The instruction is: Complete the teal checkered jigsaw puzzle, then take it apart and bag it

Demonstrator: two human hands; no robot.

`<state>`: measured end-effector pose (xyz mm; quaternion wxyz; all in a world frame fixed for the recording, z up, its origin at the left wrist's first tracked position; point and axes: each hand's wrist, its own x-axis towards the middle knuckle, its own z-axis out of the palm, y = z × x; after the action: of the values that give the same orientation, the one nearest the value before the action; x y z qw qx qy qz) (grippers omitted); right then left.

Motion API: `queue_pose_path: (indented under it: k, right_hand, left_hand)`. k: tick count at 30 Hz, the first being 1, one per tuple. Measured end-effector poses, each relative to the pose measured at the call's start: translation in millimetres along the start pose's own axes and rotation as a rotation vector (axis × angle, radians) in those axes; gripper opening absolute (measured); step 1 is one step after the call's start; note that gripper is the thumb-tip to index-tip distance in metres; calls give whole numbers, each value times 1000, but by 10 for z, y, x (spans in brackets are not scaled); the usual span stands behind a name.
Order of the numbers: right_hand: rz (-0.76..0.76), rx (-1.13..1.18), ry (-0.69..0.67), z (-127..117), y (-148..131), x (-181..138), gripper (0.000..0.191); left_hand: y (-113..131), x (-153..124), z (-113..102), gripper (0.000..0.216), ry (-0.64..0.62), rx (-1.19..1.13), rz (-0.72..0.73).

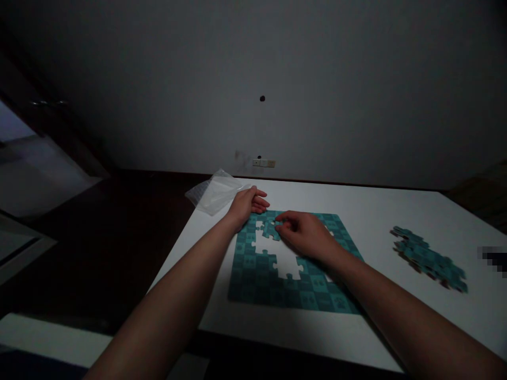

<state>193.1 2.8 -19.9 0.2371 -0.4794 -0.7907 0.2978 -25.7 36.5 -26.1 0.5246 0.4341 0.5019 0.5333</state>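
A teal jigsaw puzzle (257,279) lies partly assembled on the white table (372,211), with a white gap in its middle. My right hand (307,235) rests over the puzzle's upper part, its fingers pinched on a teal puzzle piece (270,229) at the gap's top edge. My left hand (247,203) lies at the puzzle's far left corner, fingers stretched out and flat on the table, holding nothing.
A heap of loose teal pieces (430,258) lies on the table to the right. A clear plastic bag (214,192) sits at the table's far left corner. A dark floor lies left of the table. A grey wall with a socket (264,163) stands behind.
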Motion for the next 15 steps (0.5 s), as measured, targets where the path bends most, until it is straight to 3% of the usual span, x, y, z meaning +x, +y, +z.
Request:
queue_pose_path:
  k: [3,7,11,15]
  right_hand:
    - [31,170,26,-150,56,62,40]
    - [-57,259,88,-702,99,66,44]
    - [-67,199,-159,-1189,174,-100,36]
    - [56,278,-372,-1253,350,-282,30]
  left_hand:
    - [-2,-1,0,45,-13,15,5]
    - [-17,-1,11,43,-49,99,43]
    - [-15,5,9,42,-60,153,75]
    - [6,-11,2,41,-58,199,97]
